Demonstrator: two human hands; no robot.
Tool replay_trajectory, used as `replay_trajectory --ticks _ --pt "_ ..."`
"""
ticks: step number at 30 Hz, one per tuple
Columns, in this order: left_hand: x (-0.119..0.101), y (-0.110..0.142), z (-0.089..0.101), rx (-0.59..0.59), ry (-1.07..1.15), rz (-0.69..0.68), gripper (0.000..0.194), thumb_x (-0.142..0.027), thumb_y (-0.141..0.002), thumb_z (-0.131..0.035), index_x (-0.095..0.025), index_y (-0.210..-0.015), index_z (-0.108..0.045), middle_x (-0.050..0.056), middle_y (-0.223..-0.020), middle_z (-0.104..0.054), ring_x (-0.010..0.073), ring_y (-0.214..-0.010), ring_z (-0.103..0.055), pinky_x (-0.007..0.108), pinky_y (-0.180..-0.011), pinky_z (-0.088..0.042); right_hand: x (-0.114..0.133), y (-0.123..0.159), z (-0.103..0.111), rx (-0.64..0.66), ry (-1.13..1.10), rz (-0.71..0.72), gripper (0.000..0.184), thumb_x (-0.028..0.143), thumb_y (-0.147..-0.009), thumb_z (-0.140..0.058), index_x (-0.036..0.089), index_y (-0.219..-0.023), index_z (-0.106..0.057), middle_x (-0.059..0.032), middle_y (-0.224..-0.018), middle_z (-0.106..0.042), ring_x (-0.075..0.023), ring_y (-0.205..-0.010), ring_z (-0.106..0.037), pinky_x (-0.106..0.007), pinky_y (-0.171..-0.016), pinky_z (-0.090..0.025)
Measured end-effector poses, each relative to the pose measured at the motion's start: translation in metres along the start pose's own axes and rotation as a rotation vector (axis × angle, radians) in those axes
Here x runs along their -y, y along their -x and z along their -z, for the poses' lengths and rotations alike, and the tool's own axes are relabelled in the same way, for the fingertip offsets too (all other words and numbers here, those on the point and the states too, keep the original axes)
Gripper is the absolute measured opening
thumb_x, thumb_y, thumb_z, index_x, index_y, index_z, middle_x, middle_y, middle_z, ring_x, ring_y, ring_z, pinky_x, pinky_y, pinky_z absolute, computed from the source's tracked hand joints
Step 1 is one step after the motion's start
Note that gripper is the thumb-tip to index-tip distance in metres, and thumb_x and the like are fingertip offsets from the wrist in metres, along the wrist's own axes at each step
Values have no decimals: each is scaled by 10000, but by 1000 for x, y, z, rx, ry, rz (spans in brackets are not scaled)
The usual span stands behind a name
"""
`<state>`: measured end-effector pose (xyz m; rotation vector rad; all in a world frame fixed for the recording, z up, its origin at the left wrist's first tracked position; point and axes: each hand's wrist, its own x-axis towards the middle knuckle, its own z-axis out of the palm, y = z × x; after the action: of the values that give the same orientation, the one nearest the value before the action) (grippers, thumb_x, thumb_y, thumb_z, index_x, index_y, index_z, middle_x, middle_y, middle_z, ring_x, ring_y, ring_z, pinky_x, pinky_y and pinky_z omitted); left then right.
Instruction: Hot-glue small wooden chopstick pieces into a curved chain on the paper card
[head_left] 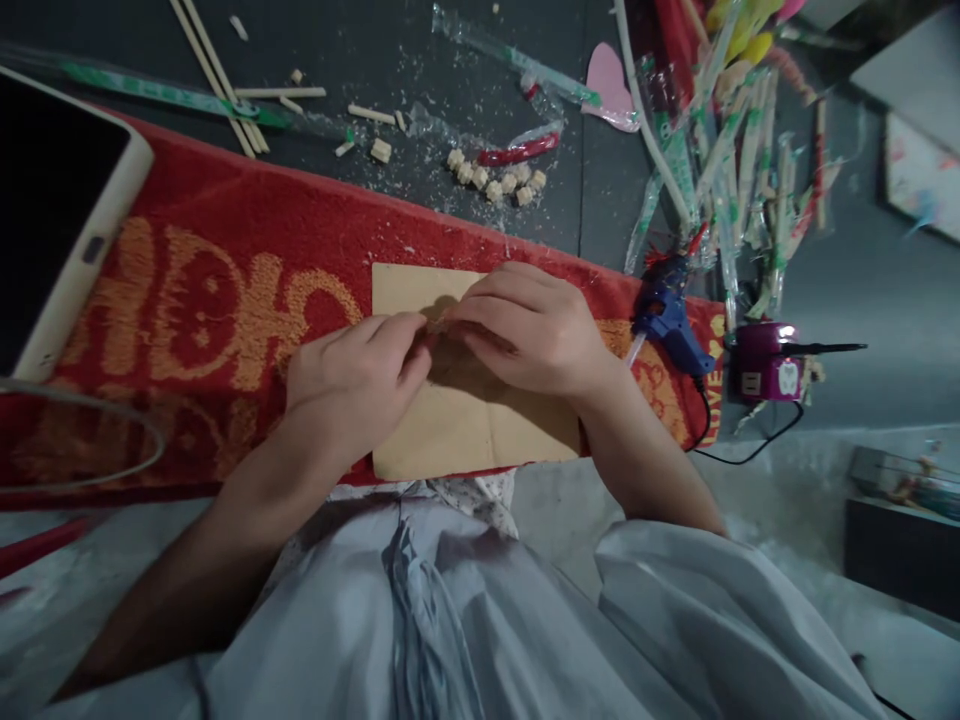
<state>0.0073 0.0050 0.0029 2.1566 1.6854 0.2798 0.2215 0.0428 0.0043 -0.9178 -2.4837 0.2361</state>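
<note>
My left hand (364, 375) and my right hand (529, 325) meet fingertip to fingertip over a tan sheet of cardboard (450, 435). Both are closed in a pinch around a tiny pale piece (437, 326), mostly hidden by the fingers and too small to name. The cardboard lies on a red towel (202, 180) with orange lettering. Just beyond it, several small notched wooden pieces (495, 188) sit in a cluster, beside a red strip in clear plastic (521, 150).
A blue hot glue gun (671, 320) rests at the right, close to a purple pot-like device (766, 360) with a cord. Wrapped sticks (739, 170) pile up behind. Thin wooden sticks (214, 75) lie far left, near a phone (56, 210). A pink cutout (611, 85) is at the back.
</note>
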Motion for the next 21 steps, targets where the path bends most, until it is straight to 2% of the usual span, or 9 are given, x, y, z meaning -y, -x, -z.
replay_trajectory --ticks 6,10,21 --pt "4 3 -4 -97 3 -74 348 -342 -1005 -484 -215 -1106 -792 37 -767 -703 197 -729 -660 302 -650 -389 -2 -2 8 -83 -49 62 98 209 -1047 -616 194 -1079 -708 -36 -986 -787 -168 -941 -732 -303 -840 -605" --pt "4 4 -6 -142 2 -83 330 -341 -1005 -497 -219 -1087 -793 30 -734 -683 196 -703 -650 307 -637 -384 -5 -1 7 -49 -76 31 151 272 -1076 -582 214 -1122 -713 -34 -1028 -766 -181 -993 -721 -347 -879 -605" --pt "4 5 -8 -158 -27 -107 339 -338 -1010 -486 -223 -1127 -783 32 -754 -700 207 -733 -680 313 -638 -410 -11 -5 -10 -18 -62 93 329 235 -1130 -409 198 -1060 -728 -43 -980 -702 -161 -931 -664 -337 -811 -540"
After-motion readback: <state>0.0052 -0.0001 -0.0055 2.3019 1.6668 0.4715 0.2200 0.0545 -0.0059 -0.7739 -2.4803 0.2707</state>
